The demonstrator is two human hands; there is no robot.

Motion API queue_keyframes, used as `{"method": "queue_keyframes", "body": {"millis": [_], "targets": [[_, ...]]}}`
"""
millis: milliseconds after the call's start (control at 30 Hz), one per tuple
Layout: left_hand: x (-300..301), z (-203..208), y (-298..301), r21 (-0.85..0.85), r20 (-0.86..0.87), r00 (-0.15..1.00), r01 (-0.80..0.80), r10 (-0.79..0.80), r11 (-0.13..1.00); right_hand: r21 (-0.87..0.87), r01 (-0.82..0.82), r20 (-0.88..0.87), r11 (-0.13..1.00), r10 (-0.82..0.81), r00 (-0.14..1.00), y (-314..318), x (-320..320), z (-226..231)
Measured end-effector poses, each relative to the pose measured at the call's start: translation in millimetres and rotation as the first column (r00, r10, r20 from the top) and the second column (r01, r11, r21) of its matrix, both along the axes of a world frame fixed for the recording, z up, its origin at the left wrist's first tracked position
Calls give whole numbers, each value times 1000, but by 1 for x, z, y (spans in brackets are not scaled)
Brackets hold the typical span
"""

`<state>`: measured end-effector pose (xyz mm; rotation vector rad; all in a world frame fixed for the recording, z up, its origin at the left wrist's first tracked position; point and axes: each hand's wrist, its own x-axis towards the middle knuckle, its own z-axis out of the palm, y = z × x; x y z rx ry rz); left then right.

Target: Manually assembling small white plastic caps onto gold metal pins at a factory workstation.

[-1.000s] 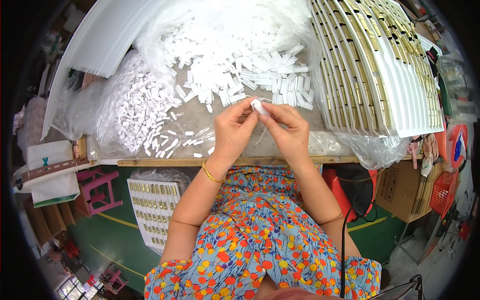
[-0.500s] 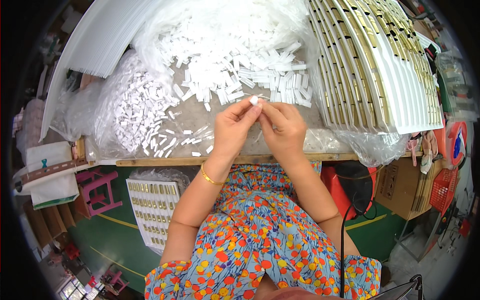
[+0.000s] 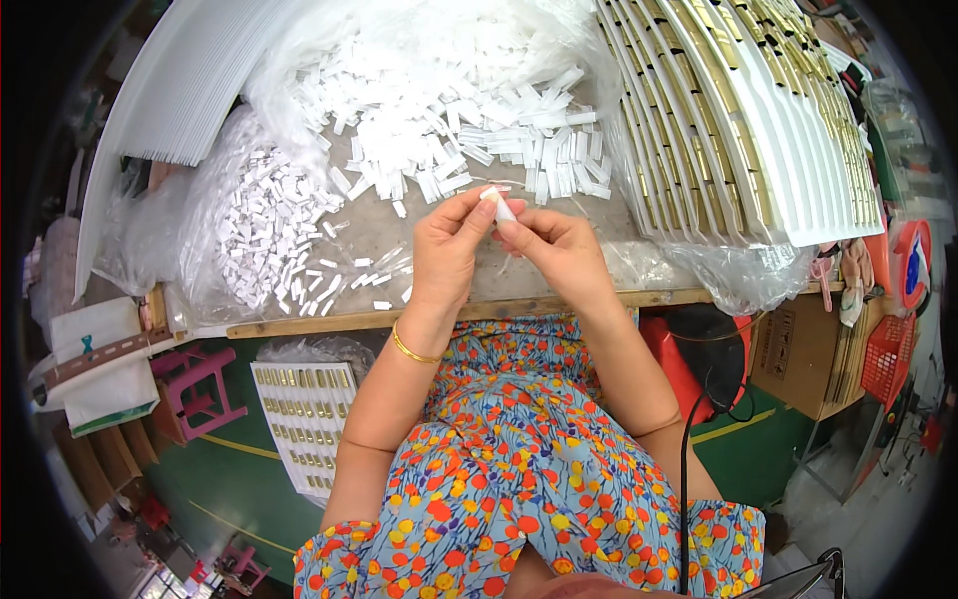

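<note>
Over the near part of the worktop, my left hand [image 3: 445, 250] pinches a small white plastic piece [image 3: 503, 209] between thumb and fingertips. My right hand [image 3: 561, 252] meets it from the other side, thumb and forefinger closed on the piece's lower end. The piece is tilted, and fingertips cover part of it. Beyond my hands lies a heap of translucent white rectangular pieces [image 3: 404, 120], partly in clear plastic. To the left, shorter white pieces [image 3: 261, 225] spill out of a clear bag, several of them loose near the table edge.
White trays with gold-coloured parts [image 3: 689, 120] stand at the right. Stacked white trays [image 3: 190, 90] fill the far left. The wooden table edge [image 3: 329, 324] runs before me. Below are another filled tray [image 3: 304, 414], a pink stool [image 3: 200, 389] and a cardboard box [image 3: 803, 354].
The white piece shows more now, tilted between my fingertips. My right hand has shifted slightly lower, and both hands sit a little further left in view.
</note>
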<state>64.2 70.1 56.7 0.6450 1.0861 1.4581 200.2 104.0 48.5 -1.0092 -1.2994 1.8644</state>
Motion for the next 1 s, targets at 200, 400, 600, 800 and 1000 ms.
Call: {"method": "queue_keyframes", "body": {"millis": [200,400,600,800,1000], "targets": [[3,-2,-5,-5,-63,998,-6,5,1000,318,148,167,936,-209,964,-13,-2,12],[-20,-2,5,-5,13,972,234,-234,972,271,96,223,958,-159,962,-9,15,16],[-22,-5,10,-75,-95,936,333,-340,940,349,-72,347,934,-58,936,2,23,21],[-25,12,12,-99,-214,818,526,-534,845,494,-351,524,796,50,850,-1,34,23],[-20,49,4,-185,-653,444,693,-613,697,608,-502,632,615,8,775,-11,44,58]]}}
